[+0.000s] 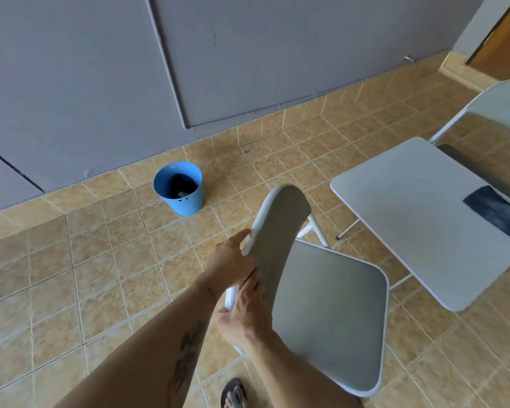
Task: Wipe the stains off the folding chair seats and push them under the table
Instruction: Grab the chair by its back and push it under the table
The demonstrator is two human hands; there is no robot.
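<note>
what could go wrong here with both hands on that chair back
1. Both hands, left hand and right hand, wrap the grey padded backrest of the white-framed folding chair; fingers near its frame could get pinched if it folds.
2. The sandalled foot is close to the chair's base and could get caught.
3. The dark cloth on the white folding table lies near the edge; a bump might drop it.
</note>
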